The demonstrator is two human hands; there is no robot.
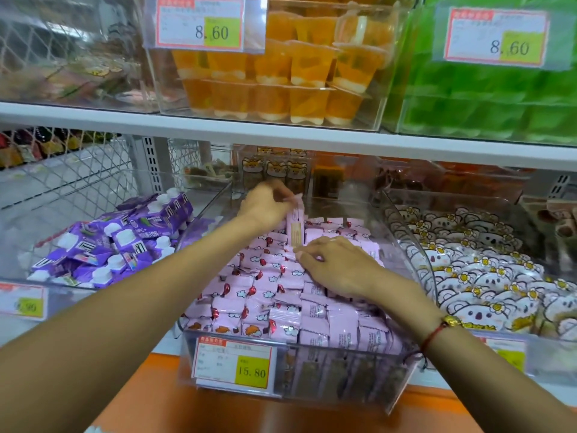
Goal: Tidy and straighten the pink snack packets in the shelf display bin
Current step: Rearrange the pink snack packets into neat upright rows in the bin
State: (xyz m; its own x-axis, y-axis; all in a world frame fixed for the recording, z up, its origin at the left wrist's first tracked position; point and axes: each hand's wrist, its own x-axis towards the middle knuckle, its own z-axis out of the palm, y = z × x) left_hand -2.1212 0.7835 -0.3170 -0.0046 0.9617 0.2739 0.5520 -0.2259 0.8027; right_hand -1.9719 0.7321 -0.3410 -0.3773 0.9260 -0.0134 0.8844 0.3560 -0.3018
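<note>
Now, bin: a clear display bin [402, 375] stands on the shelf in the near centre, filled with pink snack packets [274, 295] lying in rough rows.
Price tag: a tag [234, 364] reading 15.80 hangs on the bin's near wall.
Left hand: the left hand [265, 205] is at the far part of the bin, its fingers pinching the top of one upright packet [296, 225].
Right hand: the right hand [337, 266] rests on the packets just right of centre, fingers curled down onto them; whether they hold one, I cannot tell.
Neighbours: purple cartons [121, 245] lie left, koala-print packs [487, 279] right.
</note>
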